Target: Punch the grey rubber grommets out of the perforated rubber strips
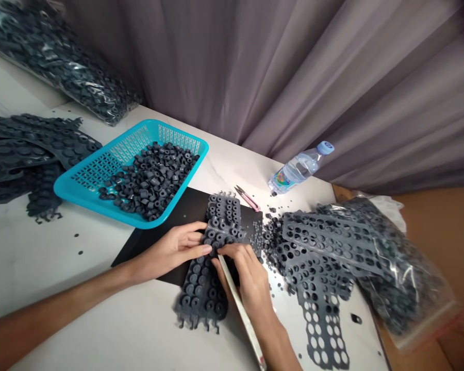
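Beneath both hands, moulded dark grey rubber sheets (199, 293) with rows of round, ring-like parts lie over a black mat (139, 252). My left hand (172, 250) pinches the left edge of the upper sheet (221, 226), thumb on top. In my right hand (251, 270) is a long, flat, silvery tool (235, 301), whose tip meets the sheet close to my left thumb. Whether it is tweezers or a blade, I cannot make out. My right fingers curl around it and hide part of the sheet.
A blue basket (65, 188) holds many small rubber parts. Pink-handled snips (248, 200) and a water bottle (297, 167) are behind the mat. Punched-out sheets (325, 324), rubber scraps and a filled plastic bag (410, 278) lie right. More sheets (19, 154) and another bag (73, 72) are left.
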`<action>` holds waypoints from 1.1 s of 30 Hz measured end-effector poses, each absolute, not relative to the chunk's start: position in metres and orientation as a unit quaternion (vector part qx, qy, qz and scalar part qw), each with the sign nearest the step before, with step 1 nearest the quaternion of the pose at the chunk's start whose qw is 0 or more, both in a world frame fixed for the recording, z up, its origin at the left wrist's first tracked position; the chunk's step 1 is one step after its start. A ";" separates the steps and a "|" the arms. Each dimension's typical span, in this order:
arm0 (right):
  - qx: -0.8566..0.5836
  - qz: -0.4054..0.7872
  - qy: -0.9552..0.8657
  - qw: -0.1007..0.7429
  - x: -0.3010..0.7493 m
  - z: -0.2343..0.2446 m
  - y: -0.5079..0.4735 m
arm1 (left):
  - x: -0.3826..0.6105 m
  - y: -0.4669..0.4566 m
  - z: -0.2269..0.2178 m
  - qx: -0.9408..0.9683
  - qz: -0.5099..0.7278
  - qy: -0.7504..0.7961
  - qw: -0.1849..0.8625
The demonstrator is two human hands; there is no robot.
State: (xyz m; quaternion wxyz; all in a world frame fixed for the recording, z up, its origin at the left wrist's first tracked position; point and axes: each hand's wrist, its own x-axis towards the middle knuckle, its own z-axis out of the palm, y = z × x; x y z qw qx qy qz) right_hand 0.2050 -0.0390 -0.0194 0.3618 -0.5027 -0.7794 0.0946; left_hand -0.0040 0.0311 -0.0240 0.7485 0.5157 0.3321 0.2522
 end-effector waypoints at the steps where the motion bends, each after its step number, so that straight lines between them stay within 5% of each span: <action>1: -0.501 0.095 -0.781 0.361 0.206 -0.019 -0.039 | -0.004 0.031 -0.022 0.516 0.250 0.329 0.750; 18: -0.502 0.071 -0.802 0.316 0.205 -0.015 -0.041 | -0.008 0.036 -0.023 0.541 0.246 0.275 0.756; 33: -0.485 0.210 -0.782 0.331 0.220 -0.008 -0.034 | -0.005 0.033 -0.024 0.552 0.237 0.334 0.726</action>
